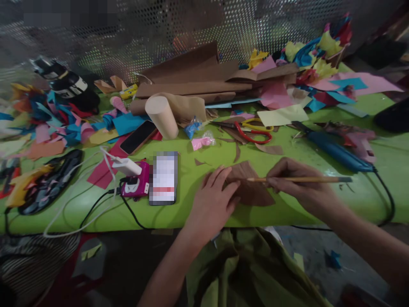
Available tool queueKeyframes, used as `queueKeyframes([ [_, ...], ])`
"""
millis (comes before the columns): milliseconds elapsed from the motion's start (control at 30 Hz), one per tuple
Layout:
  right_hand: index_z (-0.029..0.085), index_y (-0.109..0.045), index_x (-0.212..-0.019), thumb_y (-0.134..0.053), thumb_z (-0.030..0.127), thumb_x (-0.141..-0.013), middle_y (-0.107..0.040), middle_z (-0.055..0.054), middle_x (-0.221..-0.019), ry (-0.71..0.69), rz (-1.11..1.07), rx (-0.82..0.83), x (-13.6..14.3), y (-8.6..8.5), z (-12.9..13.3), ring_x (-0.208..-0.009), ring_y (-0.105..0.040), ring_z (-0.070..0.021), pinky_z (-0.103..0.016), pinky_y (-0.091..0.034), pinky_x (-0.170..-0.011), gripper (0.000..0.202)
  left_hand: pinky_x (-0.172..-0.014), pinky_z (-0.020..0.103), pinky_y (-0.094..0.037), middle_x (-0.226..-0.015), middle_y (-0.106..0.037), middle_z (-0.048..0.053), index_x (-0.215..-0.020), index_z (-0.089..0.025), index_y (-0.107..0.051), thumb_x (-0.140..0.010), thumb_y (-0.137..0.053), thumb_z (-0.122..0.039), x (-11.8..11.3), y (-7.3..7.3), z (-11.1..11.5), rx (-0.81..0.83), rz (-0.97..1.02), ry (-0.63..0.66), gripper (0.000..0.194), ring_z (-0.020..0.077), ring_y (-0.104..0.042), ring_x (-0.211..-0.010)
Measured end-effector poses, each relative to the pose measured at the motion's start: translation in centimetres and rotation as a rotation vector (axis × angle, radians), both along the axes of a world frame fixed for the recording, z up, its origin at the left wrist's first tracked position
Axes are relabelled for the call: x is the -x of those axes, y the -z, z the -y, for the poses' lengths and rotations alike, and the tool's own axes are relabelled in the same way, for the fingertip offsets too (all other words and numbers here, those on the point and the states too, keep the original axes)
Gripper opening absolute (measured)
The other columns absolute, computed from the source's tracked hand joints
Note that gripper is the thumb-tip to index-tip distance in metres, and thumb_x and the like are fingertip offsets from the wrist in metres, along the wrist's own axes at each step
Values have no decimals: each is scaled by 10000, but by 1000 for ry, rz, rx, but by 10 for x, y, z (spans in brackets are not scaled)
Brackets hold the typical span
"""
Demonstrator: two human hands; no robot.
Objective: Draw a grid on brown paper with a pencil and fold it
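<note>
A piece of brown paper (255, 192) with a curved lower edge lies on the green table in front of me. My left hand (213, 198) rests flat on its left side, fingers spread, covering part of it. My right hand (295, 179) grips a wooden pencil (306, 180) in a pinch. The pencil lies almost level, its point over the paper towards my left fingers; I cannot tell whether it touches. Beyond the paper are scissors (255, 133) with red and yellow handles, and small brown paper scraps (237, 152).
Left of my hands are a lit phone (163, 179), a pink power adapter (136, 183) with cables, and a dark phone (138, 137). A cardboard tube (163, 119) stands behind. Two glue guns (338, 147) lie right. Coloured paper (284, 115) and brown sheets (191, 90) line the back.
</note>
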State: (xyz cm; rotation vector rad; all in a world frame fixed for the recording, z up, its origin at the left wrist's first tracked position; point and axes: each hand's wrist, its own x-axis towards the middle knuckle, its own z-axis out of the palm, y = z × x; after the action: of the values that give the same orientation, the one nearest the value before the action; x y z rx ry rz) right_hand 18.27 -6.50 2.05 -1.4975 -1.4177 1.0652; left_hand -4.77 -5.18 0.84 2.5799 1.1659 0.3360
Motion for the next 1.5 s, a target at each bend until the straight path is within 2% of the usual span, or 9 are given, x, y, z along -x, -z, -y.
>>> queueKeyframes([
  [200, 217, -616, -756, -696, 340, -836, -622, 13, -685, -22, -21, -51, 17, 15, -33, -601, -569, -131, -262, -428, -547, 167, -1162, 496, -402, -1459, -551, 84, -1324, -239, -577, -965, -578, -315, 6, 3, 0, 12, 9, 17, 367, 263, -458, -1401],
  [367, 208, -618, -772, -692, 356, -849, -635, 8, -682, -31, -6, -78, 18, 22, -36, -605, -584, -132, -259, -422, -541, 182, -1179, 468, -388, -1460, -566, 109, -1312, -149, -546, -1006, -495, -340, 11, 5, -2, 38, 32, 20, 364, 240, -468, -1402],
  [600, 203, -620, -743, -687, 371, -827, -622, 10, -651, -56, 73, -37, 15, 18, -36, -560, -560, -132, -261, -410, -513, 200, -1181, 458, -385, -1489, -545, 78, -1259, -164, -585, -1019, -473, -343, 15, 7, -3, 44, 43, 27, 320, 233, -454, -1419],
  [733, 204, -625, -695, -685, 340, -783, -620, 0, -633, -66, 90, -13, 12, 12, -27, -573, -550, -145, -268, -395, -511, 173, -1189, 459, -375, -1488, -547, 78, -1280, -171, -579, -1015, -483, -352, 15, 8, -3, 51, 44, 18, 335, 227, -453, -1420],
  [867, 214, -620, -676, -670, 342, -766, -606, 3, -602, -79, 79, 72, 7, 11, -7, -543, -527, -143, -264, -363, -491, 165, -1201, 448, -362, -1509, -525, 69, -1289, -179, -578, -1014, -484, -326, 15, 6, -3, 66, 47, 21, 326, 211, -436, -1432],
  [1033, 229, -602, -659, -639, 378, -793, -583, 10, -590, -95, 135, 102, -1, 16, 23, -546, -490, -139, -263, -334, -493, 204, -1206, 445, -362, -1521, -510, 70, -1301, -178, -572, -1021, -464, -334, 15, 5, -3, 96, 53, 21, 339, 211, -419, -1444],
  [1200, 229, -602, -657, -640, 412, -818, -577, 9, -596, -129, 136, 143, -3, 5, 36, -545, -488, -140, -268, -344, -495, 246, -1197, 464, -379, -1534, -491, 88, -1298, -171, -572, -1005, -501, -319, 15, 5, -3, 109, 73, 10, 335, 229, -408, -1448],
  [1367, 239, -625, -695, -704, 427, -796, -605, 14, -612, -52, 25, 70, 7, -4, 11, -566, -533, -150, -267, -388, -503, 228, -1169, 491, -418, -1538, -475, 105, -1281, -179, -587, -949, -577, -207, 15, 2, -2, 112, 62, -4, 333, 258, -392, -1457],
  [1500, 229, -623, -716, -736, 421, -788, -620, 11, -645, 1, -18, -19, 20, 6, -19, -591, -558, -151, -280, -424, -539, 235, -1163, 500, -430, -1503, -513, 109, -1269, -180, -595, -928, -608, -202, 15, 2, -3, 101, 59, -4, 342, 267, -404, -1449],
])
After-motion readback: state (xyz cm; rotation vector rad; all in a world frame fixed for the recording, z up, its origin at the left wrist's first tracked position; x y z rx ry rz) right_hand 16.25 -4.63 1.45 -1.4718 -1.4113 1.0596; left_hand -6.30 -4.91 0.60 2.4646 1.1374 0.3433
